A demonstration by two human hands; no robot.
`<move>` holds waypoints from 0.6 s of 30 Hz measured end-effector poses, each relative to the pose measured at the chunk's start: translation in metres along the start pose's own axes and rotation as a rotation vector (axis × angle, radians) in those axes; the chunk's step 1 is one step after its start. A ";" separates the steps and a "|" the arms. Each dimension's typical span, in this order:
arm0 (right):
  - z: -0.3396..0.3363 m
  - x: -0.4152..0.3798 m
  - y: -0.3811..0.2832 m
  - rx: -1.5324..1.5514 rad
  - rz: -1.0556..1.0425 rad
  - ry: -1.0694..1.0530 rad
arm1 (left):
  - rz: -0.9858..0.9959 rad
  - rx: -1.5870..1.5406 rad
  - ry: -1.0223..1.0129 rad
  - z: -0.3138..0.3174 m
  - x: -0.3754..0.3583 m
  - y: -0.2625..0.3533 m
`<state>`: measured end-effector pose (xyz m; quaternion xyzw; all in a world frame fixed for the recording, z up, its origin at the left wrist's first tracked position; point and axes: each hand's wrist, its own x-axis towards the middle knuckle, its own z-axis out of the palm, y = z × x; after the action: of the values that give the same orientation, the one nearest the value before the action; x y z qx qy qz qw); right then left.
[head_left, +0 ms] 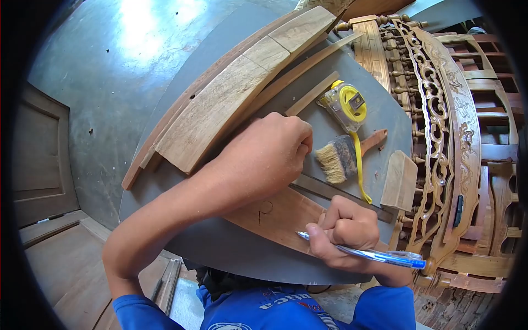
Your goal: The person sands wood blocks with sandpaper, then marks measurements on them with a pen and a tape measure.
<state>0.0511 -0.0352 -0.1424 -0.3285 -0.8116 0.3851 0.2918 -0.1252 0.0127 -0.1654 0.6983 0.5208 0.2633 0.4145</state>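
A blue and clear pen (379, 257) is pinched in my right hand (346, 231), its tip just above a curved wooden board (280, 220). A dark handwritten mark (265, 213) shows on that board. My left hand (275, 148) is closed, its forearm crossing over the board's left part; its fingertips are turned away, and what they hold, if anything, is hidden. Beyond it lie a yellow tape measure (344, 104) with its yellow strip (359, 168) pulled out, and a brush (346, 157) with pale bristles.
Thick curved wooden pieces (220, 99) lie at the upper left of the grey tabletop (231, 250). A thin wood strip (313, 93) and a small block (400, 180) are on it too. Carved wooden furniture parts (440, 126) stand at the right, wooden panels (41, 146) at the left.
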 end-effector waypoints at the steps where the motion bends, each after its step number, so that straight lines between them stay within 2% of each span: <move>1: 0.001 0.000 0.000 0.007 0.009 0.004 | 0.007 0.003 0.005 0.001 0.000 -0.001; 6: -0.001 0.001 -0.002 -0.025 0.039 -0.029 | 0.016 0.026 0.013 0.002 0.000 -0.002; 15: 0.002 -0.002 -0.001 -0.045 -0.082 0.032 | -0.008 0.020 -0.001 0.001 -0.001 0.000; 18: -0.005 0.003 -0.006 -0.040 -0.015 -0.025 | 0.004 0.029 0.005 0.001 -0.001 -0.002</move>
<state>0.0513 -0.0334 -0.1339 -0.3234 -0.8252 0.3706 0.2779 -0.1259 0.0119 -0.1672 0.7045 0.5242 0.2584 0.4026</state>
